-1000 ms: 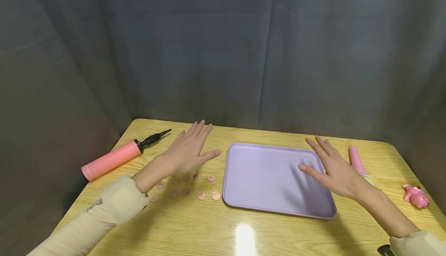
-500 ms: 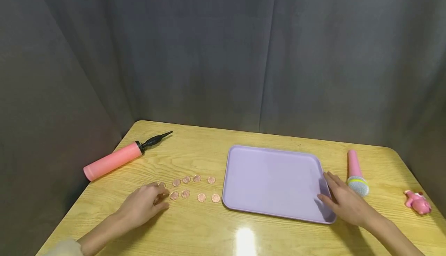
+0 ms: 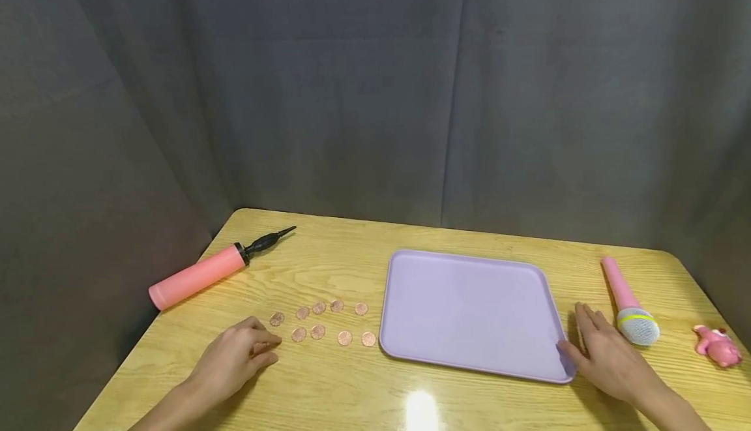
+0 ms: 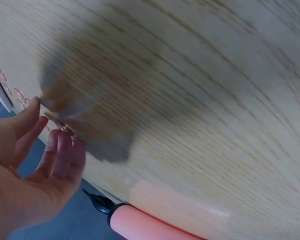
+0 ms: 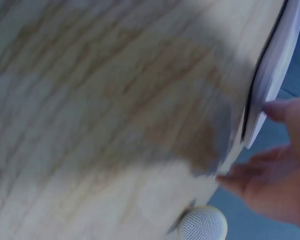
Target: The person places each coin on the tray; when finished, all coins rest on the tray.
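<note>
My left hand (image 3: 231, 356) is low over the wood table beside the left end of several copper-coloured coins (image 3: 317, 332), fingers loosely bent. In the left wrist view, the thumb stands apart from the other fingers, with coins (image 4: 63, 127) right at the fingertips. The hand may hide more coins. A lilac rectangular tray (image 3: 469, 313) lies flat to the right of the coins. My right hand (image 3: 613, 356) is at its lower right corner, thumb at the rim and the other fingers extended beside it.
A pink microphone (image 3: 622, 287) with a grey mesh head lies just right of my right hand. Farther right is a small pink animal figure (image 3: 718, 347). At the left edge lies a pink hand pump (image 3: 199, 279) with a black nozzle. A dark curtain (image 3: 352, 124) hangs behind.
Both hands have come down from above the table, the left to the coins and the right to the tray's edge. The microphone's mesh head has swung to the right.
</note>
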Demonstrator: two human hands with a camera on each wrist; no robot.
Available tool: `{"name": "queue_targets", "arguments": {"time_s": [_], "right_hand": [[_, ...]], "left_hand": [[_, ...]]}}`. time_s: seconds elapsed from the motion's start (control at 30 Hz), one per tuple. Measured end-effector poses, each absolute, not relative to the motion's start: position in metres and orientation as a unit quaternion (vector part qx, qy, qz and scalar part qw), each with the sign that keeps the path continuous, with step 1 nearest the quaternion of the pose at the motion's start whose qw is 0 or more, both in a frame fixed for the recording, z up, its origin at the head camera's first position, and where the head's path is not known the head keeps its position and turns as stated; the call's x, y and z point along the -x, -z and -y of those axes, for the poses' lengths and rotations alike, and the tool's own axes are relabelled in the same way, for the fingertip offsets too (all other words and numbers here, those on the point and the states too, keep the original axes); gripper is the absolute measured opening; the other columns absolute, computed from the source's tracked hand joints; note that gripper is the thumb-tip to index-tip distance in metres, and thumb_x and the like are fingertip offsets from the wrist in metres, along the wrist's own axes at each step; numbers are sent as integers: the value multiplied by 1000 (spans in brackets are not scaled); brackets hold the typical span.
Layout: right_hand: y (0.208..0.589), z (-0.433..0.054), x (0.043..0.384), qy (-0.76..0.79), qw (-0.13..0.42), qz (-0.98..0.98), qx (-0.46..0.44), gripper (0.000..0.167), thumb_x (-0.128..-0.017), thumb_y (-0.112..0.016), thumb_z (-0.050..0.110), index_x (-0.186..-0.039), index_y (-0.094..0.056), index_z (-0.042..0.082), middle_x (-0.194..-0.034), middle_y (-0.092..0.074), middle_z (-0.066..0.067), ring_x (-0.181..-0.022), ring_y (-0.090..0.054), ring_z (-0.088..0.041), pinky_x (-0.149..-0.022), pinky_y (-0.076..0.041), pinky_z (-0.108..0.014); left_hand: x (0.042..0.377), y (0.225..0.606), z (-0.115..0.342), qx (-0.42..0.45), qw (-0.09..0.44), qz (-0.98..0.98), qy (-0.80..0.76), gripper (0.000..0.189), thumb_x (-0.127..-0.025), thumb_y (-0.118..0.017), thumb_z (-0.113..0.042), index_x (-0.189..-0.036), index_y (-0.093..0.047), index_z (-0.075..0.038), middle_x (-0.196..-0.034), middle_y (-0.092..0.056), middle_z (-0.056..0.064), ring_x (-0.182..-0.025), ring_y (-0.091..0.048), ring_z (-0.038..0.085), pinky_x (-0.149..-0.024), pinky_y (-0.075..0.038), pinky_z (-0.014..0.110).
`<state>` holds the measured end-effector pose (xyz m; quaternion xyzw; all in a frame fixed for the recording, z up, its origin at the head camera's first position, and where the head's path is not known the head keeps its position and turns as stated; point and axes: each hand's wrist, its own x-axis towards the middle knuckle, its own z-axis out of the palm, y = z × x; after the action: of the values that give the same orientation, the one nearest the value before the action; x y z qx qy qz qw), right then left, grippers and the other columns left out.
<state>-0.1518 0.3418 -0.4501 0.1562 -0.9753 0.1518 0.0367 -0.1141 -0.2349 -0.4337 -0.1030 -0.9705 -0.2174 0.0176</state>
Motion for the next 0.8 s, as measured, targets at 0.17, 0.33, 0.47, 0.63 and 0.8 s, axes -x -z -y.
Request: {"name": "queue_targets", "arguments": {"time_s": [0.17,0.33,0.47,0.63,0.8], "right_hand": [[449,-341,156,-174,20,969,-173,66,-93,-67,23,-135,-40,-20,-134,-41,-43,-121,-40,-59,-93,-37,-67],[449,-343,159,-183,28,964,-190,62,-91,-70,19,-135,-44,-17,-135,-43,-39,-122,-42,-57,-93,-38,-66],[452,-347,162,-209,25,958,-195,60,-94,-66,18,-140,-42,-12,-140,-42,-35,-125,-40,-56,-94,-36,-63],[457,-351,162,-226,13,955,-191,60,-98,-59,23,-145,-36,-8,-145,-37,-32,-130,-36,-53,-115,-19,-35],[460,-352,164,-223,27,953,-205,60,-98,-59,21,-144,-36,-9,-144,-39,-32,-128,-38,-53,-102,-3,-5]], "left_hand": [[120,431,239,115,22,964,237,20,-74,-82,-5,-94,-77,-9,-85,-60,-3,-70,-54,4,-60,-49,20],[124,427,245,122,27,964,235,18,-72,-82,-1,-88,-77,-8,-78,-60,-3,-68,-56,6,-59,-49,21],[124,427,247,98,9,966,237,14,-74,-82,-2,-83,-76,-10,-73,-56,-5,-67,-56,6,-59,-49,21],[124,428,247,70,-10,969,236,11,-78,-79,-2,-77,-74,-12,-70,-59,-7,-65,-55,6,-57,-48,22],[126,428,247,70,-4,971,226,16,-79,-78,0,-70,-72,-11,-66,-62,-6,-63,-55,7,-55,-47,25]]}}
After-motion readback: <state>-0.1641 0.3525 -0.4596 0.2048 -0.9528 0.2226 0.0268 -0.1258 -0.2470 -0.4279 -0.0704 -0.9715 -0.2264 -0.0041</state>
